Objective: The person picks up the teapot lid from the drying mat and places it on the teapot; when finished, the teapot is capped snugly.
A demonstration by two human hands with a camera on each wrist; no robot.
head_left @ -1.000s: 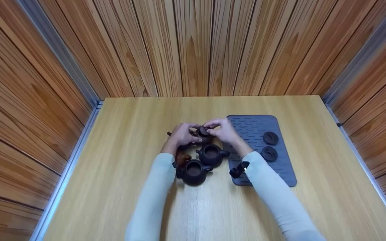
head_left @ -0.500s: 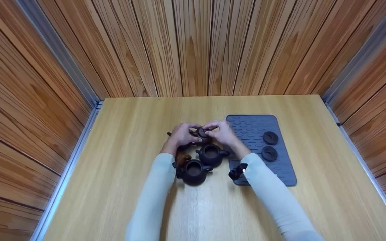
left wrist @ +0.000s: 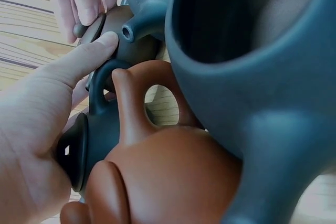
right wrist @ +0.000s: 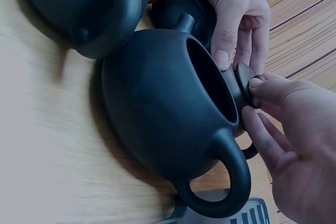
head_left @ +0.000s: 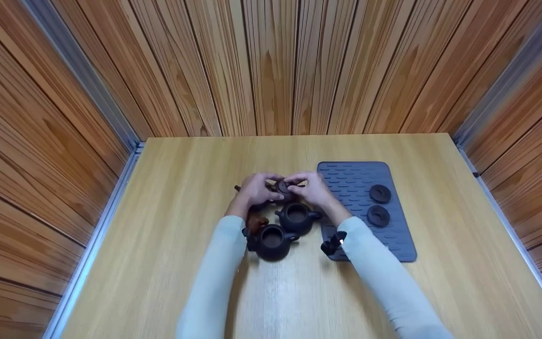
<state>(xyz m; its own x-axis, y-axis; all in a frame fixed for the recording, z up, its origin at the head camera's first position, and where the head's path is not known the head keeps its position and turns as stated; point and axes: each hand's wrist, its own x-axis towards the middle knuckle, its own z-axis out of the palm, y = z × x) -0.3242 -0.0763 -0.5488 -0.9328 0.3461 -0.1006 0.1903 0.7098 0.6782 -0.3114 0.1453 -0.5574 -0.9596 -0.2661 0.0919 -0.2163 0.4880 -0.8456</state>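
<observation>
My left hand (head_left: 254, 189) grips a small dark brown teapot (left wrist: 128, 45) at the back of a cluster, its thumb by the rim. Its lid (right wrist: 243, 83) sits at the mouth, and my right hand (head_left: 315, 189) pinches the lid by its knob. In front stands a black teapot (head_left: 296, 220) with an uncovered mouth; another uncovered black teapot (head_left: 272, 242) is nearest the body. Under my left wrist are a lidded reddish-brown teapot (left wrist: 173, 174) and a lidded black teapot (left wrist: 102, 132), both mostly hidden in the head view.
A grey textured mat (head_left: 353, 181) lies to the right, with a dark round disc (head_left: 380, 194) on it and a second dark disc (head_left: 378, 216) nearer me. Wooden panel walls (head_left: 275, 70) close off the back and sides of the table (head_left: 181, 188).
The lid has gone from tilted to lying flatter over the brown teapot's mouth. My right hand has come down slightly with it, while my left hand stays in place.
</observation>
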